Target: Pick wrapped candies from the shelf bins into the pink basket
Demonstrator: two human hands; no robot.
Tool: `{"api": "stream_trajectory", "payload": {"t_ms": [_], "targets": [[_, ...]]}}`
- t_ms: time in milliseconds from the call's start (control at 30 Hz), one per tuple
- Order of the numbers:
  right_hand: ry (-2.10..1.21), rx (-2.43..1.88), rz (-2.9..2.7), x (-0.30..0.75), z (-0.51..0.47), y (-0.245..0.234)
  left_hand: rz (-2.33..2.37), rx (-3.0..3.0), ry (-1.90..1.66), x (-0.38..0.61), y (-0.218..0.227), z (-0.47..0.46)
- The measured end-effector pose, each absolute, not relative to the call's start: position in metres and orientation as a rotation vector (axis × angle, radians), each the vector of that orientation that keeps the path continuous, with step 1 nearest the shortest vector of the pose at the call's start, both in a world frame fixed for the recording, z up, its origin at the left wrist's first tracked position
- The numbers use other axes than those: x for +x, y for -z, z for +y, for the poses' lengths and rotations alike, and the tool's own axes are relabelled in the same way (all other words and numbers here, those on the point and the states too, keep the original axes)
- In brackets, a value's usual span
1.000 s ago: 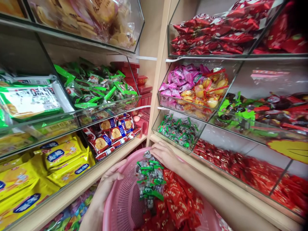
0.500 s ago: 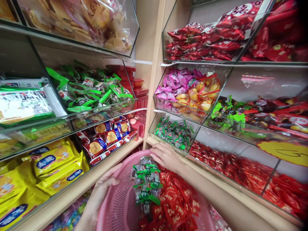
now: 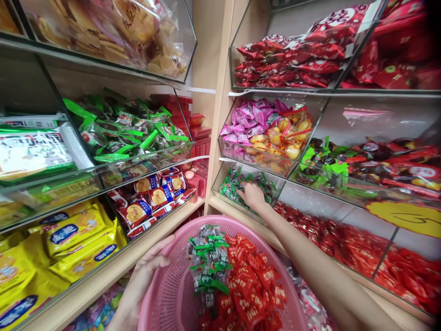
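Observation:
My left hand point(image 3: 148, 264) is closed on the left rim of a pink plastic basket point(image 3: 159, 257), thumb inside the edge. In the basket lie clear-wrapped candies point(image 3: 208, 262) with green ends, beside a heap of red-wrapped candies point(image 3: 255, 289). My right hand point(image 3: 253, 195) reaches over the front of a clear bin in the corner. Its partly bent fingers are apart and touch small green-and-grey wrapped candies point(image 3: 230, 184); the fingertips are partly hidden among them.
Clear bins line wooden shelves on both sides. Yellow packets point(image 3: 69, 239) and blue-and-red biscuit packets point(image 3: 158, 195) lie on the left. On the right are red candies point(image 3: 330, 241), pink-wrapped sweets point(image 3: 246, 119) and a yellow price tag point(image 3: 406, 218). The wooden shelf edge point(image 3: 229, 212) runs behind the basket.
My right hand has left the basket's far rim and moved up and forward into the bin of green-and-grey candies. My left hand keeps its hold on the basket.

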State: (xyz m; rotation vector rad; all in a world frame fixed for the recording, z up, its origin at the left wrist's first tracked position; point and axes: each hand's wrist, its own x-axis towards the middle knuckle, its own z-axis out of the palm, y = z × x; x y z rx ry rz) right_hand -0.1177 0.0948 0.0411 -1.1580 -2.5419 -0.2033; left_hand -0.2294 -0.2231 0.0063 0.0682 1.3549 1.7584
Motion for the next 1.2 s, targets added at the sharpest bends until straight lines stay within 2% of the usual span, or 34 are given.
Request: {"api": "stream_trajectory", "payload": {"t_ms": [233,767,1000,1200], "targets": [[0.208,-1.203,-2.512,-0.114,0.093,-0.026,1.345,0.071,-1.739,-0.232,-0.003,-0.223],[0.168,-1.150,-2.358,-0.110,0.092,-0.025,1.439,0.069,-1.767,-0.228,-0.006,-0.222],[0.124,-0.866,-2.211,-0.102,0.076,-0.039,1.428,0.095,-1.759,-0.232,0.000,-0.222],[-0.159,-0.407,-2.304,-0.077,-0.011,-0.044,1.378,0.064,-1.786,-0.230,-0.003,-0.221]]}}
